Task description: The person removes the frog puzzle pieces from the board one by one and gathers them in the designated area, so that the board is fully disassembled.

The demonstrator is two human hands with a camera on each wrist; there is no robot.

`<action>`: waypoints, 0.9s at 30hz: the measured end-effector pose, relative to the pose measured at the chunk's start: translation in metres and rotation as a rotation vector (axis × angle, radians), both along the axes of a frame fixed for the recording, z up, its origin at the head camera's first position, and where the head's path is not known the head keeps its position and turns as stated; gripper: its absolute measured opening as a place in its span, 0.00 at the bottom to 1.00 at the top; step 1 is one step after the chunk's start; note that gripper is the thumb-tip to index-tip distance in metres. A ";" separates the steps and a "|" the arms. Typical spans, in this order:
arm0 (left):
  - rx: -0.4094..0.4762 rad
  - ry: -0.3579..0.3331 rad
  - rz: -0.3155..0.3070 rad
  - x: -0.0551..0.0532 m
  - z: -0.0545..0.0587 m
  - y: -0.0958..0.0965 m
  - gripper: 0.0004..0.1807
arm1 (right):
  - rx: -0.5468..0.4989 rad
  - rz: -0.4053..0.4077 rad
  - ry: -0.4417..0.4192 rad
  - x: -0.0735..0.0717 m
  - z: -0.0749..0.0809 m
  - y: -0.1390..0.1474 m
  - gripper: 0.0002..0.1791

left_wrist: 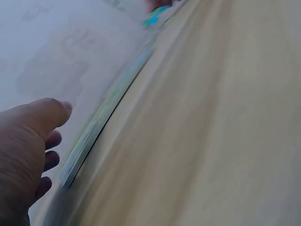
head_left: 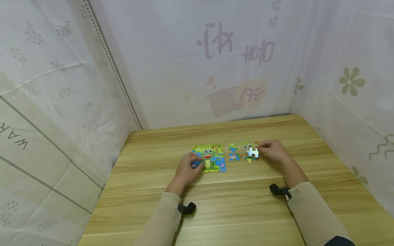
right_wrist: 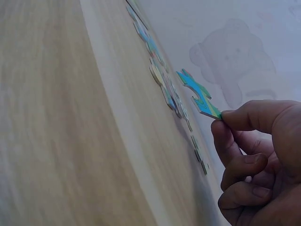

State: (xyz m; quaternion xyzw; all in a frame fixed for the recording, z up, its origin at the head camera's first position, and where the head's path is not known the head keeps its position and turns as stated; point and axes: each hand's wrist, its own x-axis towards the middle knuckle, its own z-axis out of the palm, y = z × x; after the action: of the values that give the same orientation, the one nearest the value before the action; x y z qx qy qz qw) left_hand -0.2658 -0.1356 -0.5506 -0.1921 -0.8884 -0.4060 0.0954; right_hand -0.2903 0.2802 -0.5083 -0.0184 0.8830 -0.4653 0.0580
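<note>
My right hand (head_left: 272,150) pinches a jigsaw puzzle piece (head_left: 253,152) between thumb and index finger. In the right wrist view the piece (right_wrist: 200,96), blue and green, is held tilted above the table, apart from the loose pieces (right_wrist: 162,87). A square frog puzzle board (head_left: 218,164) lies flat on the table, left of these pieces. Over its lower left part is my left hand (head_left: 186,171), thumb extended and fingers loosely bent. The left wrist view shows nothing gripped by this hand (left_wrist: 21,150); whether its fingertips touch the board (left_wrist: 110,106) I cannot tell.
Several loose puzzle pieces (head_left: 234,156) lie right of the board, one with the frog's eyes (head_left: 246,146). The wooden table (head_left: 234,212) has its back edge against a printed white curtain (head_left: 172,85). Curtains also hang at both sides.
</note>
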 end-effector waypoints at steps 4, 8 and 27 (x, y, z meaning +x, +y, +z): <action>0.031 -0.023 0.002 -0.002 0.002 -0.017 0.07 | 0.014 -0.009 0.013 0.000 -0.003 0.007 0.17; 0.052 -0.036 0.007 -0.002 0.003 -0.031 0.09 | 0.024 -0.020 0.014 -0.001 -0.005 0.013 0.16; 0.014 -0.060 0.003 -0.006 -0.003 -0.048 0.12 | 0.000 -0.065 -0.035 0.000 -0.009 0.033 0.17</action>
State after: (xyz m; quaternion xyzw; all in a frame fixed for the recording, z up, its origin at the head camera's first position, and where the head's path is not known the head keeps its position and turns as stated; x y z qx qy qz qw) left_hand -0.2721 -0.1835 -0.5539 -0.1776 -0.8884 -0.4174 0.0705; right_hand -0.2899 0.3132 -0.5177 0.0185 0.8821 -0.4671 0.0583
